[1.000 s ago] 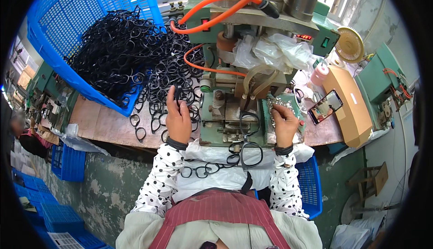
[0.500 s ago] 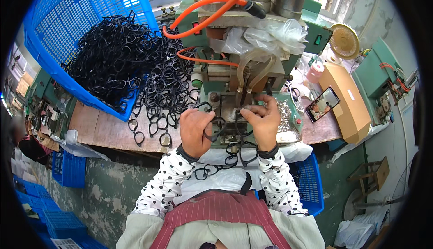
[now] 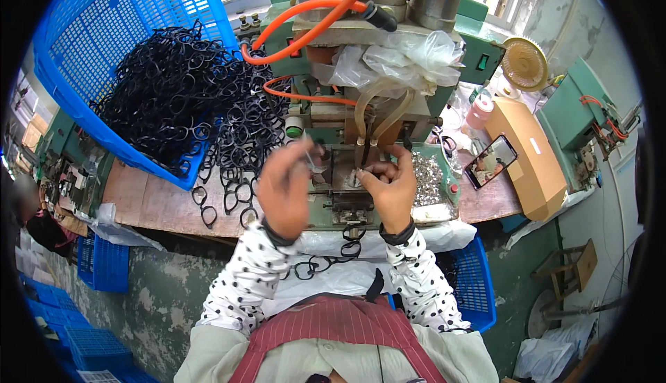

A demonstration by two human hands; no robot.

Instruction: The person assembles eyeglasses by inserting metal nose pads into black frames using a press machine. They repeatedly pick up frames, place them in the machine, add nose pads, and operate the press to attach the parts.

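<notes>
Head view: scuffed steel block at my 12 o'clock, silvery metal bits at 3, perforated blue basket at 10. Eyeglass frames: thin, black, round-rimmed, tangled in basket and on table; few more at 6. My left hand motion-blurred, can't tell grip. My right hand curled at block, pinch unclear.

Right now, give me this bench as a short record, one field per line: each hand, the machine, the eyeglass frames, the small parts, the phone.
Left hand: motion-blurred; contents unclear
Right hand: at the machine's work area, thumb and forefinger close together; contents unclear
Machine: green, with an orange hose
Eyeglass frames: black, heaped in a blue crate and spread beside it
Small parts: shiny, metallic, right of the right hand
Phone: smartphone, beside a cardboard box
</notes>
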